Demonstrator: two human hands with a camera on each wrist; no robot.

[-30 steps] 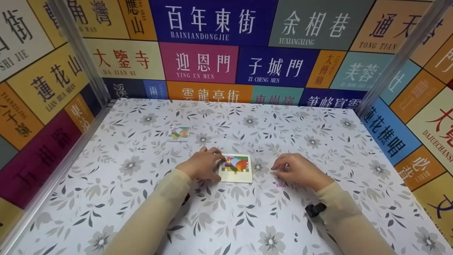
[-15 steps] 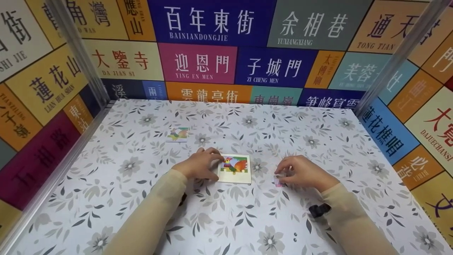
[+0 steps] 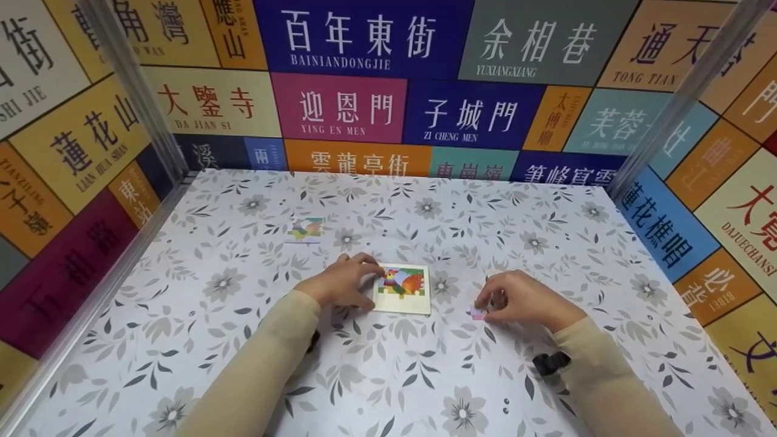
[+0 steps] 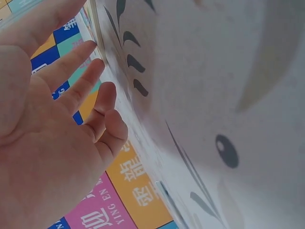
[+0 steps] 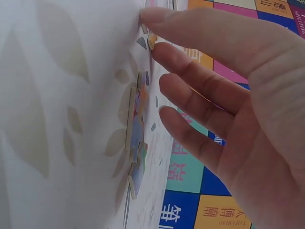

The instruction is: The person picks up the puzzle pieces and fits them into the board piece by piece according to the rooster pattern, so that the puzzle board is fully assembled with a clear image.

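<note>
Just below the centre of the frame, flat on a smooth white tabletop [image 3: 388, 382] with printed grey flowers and leaves, a thin rooster board [image 3: 402, 307]: rectangular, cream-rimmed, with bright colours across the upper part and a plain cream band along the bottom. At its left edge, the left hand [image 3: 340, 284], half open, with loosely bent fingers apart from the thumb, in light touch with the board. Right of centre, the right hand [image 3: 516, 300], thumb and forefinger almost together, with a small pink-and-purple puzzle piece [image 3: 477, 313] pinched at the tips; hard to tell, even from the tilted right wrist view, whether clear of the tabletop. Near those fingers in that view, an overlapping row of loose pieces [image 5: 136, 126], flat and irregular, with printed faces and pale, wood-like cut sides. Toward the upper left of the tabletop, a flat bird-printed square [image 3: 305, 230]. Along the bottom of the frame, beige sleeves [image 3: 261, 370] of thin, lightly creased cloth, plus a black band [image 3: 551, 363] at the right wrist. Across the top, flat rectangular wall panels [image 3: 340, 106] in solid colours with large Chinese characters.
</note>
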